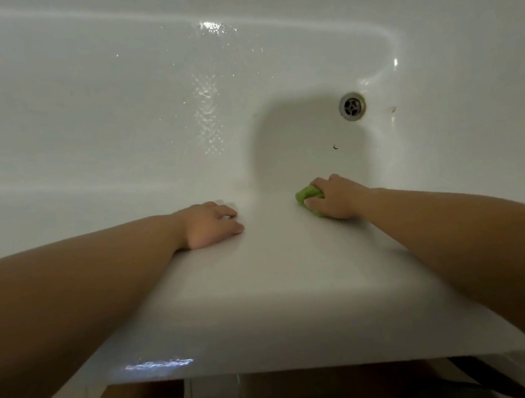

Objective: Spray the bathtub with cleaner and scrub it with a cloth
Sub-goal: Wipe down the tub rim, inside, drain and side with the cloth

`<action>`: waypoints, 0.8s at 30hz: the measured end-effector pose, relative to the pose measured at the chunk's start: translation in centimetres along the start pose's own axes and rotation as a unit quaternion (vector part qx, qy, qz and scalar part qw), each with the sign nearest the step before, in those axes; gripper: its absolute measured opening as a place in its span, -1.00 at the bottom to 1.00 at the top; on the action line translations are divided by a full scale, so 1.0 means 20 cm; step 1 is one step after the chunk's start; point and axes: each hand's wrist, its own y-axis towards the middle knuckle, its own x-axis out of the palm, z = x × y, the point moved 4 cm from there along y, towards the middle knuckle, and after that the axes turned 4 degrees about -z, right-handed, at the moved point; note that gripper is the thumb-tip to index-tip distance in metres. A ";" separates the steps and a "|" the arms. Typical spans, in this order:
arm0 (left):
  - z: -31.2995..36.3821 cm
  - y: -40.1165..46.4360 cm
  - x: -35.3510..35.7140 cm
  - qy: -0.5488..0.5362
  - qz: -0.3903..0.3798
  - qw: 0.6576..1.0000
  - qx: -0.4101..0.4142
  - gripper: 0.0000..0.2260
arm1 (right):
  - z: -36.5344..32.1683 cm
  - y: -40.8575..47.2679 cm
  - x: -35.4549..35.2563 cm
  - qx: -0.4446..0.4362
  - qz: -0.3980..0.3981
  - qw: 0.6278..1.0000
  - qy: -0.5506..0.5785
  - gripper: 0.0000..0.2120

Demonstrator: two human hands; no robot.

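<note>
The green cloth (309, 199) sits bunched on the inner edge of the bathtub (281, 291) ledge, right where the flat rim drops toward the basin, and we have it gripped in our right hand (338, 197) — fingers curled over it, pressing it down onto the white surface. Our left hand (209, 223) lies well apart from it, flat on the same ledge with fingers relaxed and holding nothing; it looks to be bracing us as we lean in. The basin falls away straight ahead of the cloth, with the drain (352, 106) further forward and slightly right, a small dark speck (335, 147) lying between cloth and drain. Wet droplets glint on the far wall. We judge the scrubbing under way, and the right hand is plainly the nearer one for pushing forward — down the slope toward the drain. No spray bottle is in view.
</note>
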 end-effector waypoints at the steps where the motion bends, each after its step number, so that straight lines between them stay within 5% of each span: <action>1: -0.01 0.01 0.00 0.006 -0.003 1.000 0.005 -0.40 | -0.09 0.01 0.02 -0.013 -0.003 1.000 -0.002 -0.40; 6: -0.06 -0.03 0.00 0.010 -0.028 0.999 0.014 -0.40 | -0.49 -0.33 0.03 -0.123 -0.019 0.992 0.030 -0.51; 12: -0.23 -0.21 -0.05 0.026 -0.059 0.997 0.044 -0.42 | -0.51 -0.89 -0.03 -0.158 -0.030 0.977 0.139 -0.49; 16: -0.29 -0.24 -0.08 0.019 -0.020 0.998 0.061 -0.51 | -0.39 -0.64 -0.02 -0.059 -0.038 0.993 0.099 -0.58; 20: -0.36 -0.16 -0.09 0.016 -0.001 0.997 0.079 -0.57 | -0.31 -0.16 0.03 0.038 -0.018 0.998 0.041 -0.45; 24: -0.43 -0.09 -0.10 0.015 0.014 0.997 0.073 -0.54 | -0.41 0.12 0.07 0.037 0.007 0.999 0.020 -0.44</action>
